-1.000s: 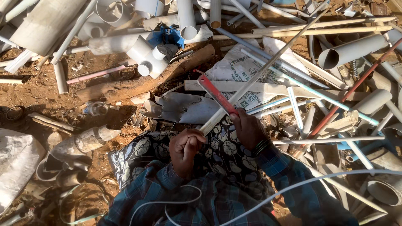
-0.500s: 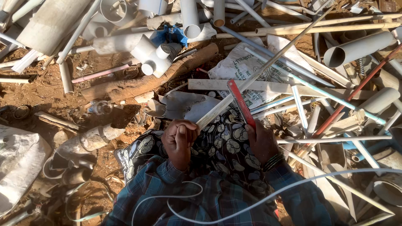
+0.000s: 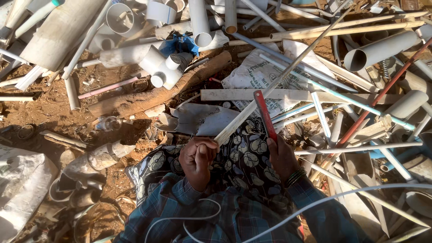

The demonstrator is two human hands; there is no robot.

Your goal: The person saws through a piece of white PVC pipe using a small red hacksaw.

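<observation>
Left hand (image 3: pixel 198 157) fisted around the near end of a long pale strip (image 3: pixel 279 81); right hand (image 3: pixel 281 157) grips a red blade (image 3: pixel 265 116) (upright), amid scattered white pipes (image 3: pixel 200 22).

I count two hands, left hand (image 3: pixel 198 157) and right hand (image 3: pixel 282 158), one red blade (image 3: pixel 264 114), one long pale strip (image 3: pixel 279 78), one blue fitting (image 3: pixel 181 45), one printed white sack (image 3: pixel 258 74).

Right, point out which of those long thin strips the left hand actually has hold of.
The pale strip slanting up to the right from the left hand. The other strips lie loose in the pile; the red-handled tool is in the right hand.
</observation>
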